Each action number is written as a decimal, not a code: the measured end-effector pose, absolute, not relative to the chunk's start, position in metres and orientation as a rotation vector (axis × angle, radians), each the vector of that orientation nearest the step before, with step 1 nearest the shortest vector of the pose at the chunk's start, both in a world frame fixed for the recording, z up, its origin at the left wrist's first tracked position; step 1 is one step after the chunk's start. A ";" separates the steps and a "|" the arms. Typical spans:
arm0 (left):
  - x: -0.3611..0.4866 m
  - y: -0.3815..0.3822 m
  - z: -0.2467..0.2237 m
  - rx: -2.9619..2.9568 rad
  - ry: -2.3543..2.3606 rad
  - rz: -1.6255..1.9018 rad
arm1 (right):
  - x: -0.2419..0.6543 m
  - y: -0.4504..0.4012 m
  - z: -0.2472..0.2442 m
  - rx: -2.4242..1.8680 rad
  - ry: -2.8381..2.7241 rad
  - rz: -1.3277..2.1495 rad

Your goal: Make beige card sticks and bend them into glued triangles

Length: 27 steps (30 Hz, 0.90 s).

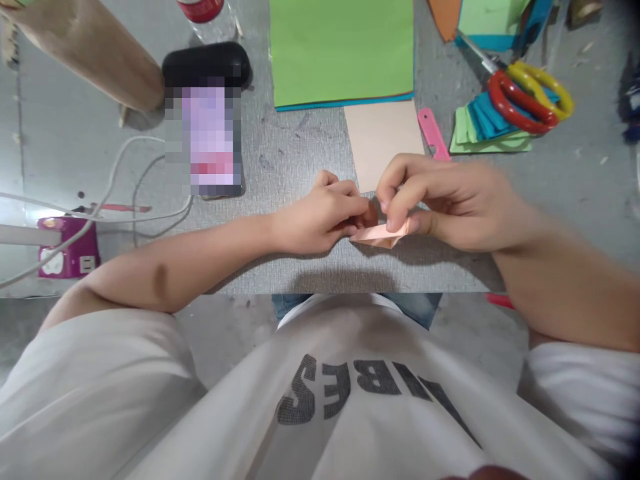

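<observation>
A small folded piece of pale orange paper [381, 233] is held between my two hands near the table's front edge. My left hand [327, 212] has its fingers curled at the paper's left end, close to the tabletop. From the right, my right hand [445, 203] pinches the upper right part of the paper between thumb and fingers. Just beyond the hands lies a flat peach sheet [385, 140], partly under a stack of green sheets [343, 50].
A pink cutter [433, 135] lies beyond my right hand. Red and yellow scissors [523, 100] rest on green and blue paper pieces [493, 123]. On the left are a phone [213, 143], a black case [207, 65], white cables [117, 160] and a purple socket block [70, 247].
</observation>
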<state>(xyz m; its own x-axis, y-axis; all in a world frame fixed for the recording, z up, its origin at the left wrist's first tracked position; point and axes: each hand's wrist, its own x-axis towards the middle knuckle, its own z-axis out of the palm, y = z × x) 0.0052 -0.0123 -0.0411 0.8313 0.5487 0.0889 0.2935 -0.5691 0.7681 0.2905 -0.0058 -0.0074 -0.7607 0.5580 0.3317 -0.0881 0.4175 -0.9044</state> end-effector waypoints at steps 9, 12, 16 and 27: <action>0.004 -0.010 -0.040 2.214 0.561 0.382 | 0.287 -0.010 -0.007 -0.320 -2.038 1.452; 0.004 -0.008 -0.041 2.215 0.526 0.361 | 0.286 -0.010 -0.009 -0.338 -2.021 1.458; 0.003 -0.007 -0.043 2.212 0.499 0.354 | 0.285 -0.009 -0.011 -0.281 -2.008 1.464; 0.002 -0.006 -0.043 2.247 0.469 0.339 | 0.280 -0.016 -0.011 -0.280 -1.978 1.581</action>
